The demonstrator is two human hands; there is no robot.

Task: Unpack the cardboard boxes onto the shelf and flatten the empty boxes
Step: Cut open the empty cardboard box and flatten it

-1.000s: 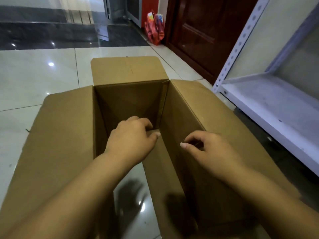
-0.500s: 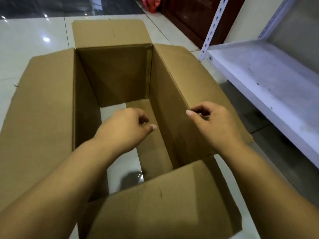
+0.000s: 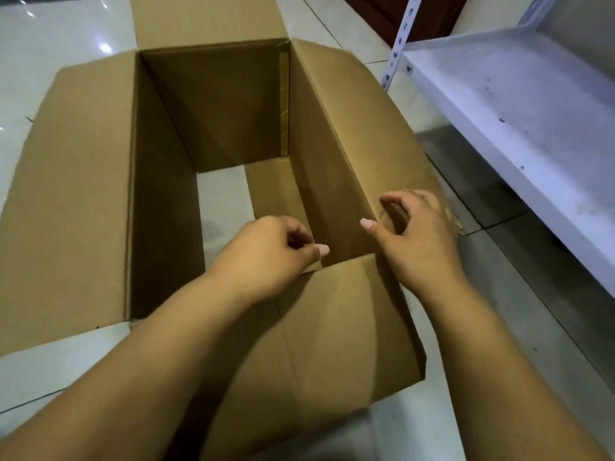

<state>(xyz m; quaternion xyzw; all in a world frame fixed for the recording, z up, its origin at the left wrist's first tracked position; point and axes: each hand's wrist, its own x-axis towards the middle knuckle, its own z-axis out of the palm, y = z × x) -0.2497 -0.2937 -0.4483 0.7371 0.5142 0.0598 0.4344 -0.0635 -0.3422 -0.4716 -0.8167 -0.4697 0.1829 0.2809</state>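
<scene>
An empty brown cardboard box (image 3: 83, 201) stands on the tiled floor with its top flaps spread out. Its bottom is open: floor tile shows through beside one inner bottom flap (image 3: 276, 194). My left hand (image 3: 266, 261) hovers over the near end of the opening with its fingers curled and its thumb against them; nothing shows in it. My right hand (image 3: 419, 241) straddles the fold of the right wall, thumb inside the box and curled fingers on the right flap. The near flap (image 3: 332, 344) lies under both forearms.
A white metal shelf (image 3: 519, 104) with a perforated upright (image 3: 399, 38) stands at the right, close to the box's right flap. A dark wooden door (image 3: 372, 11) is at the far right. Glossy pale tiles surround the box.
My left hand let go of the inner bottom flap and rose toward the near end. Both hands now sit nearer me, and the near flap has come into view.
</scene>
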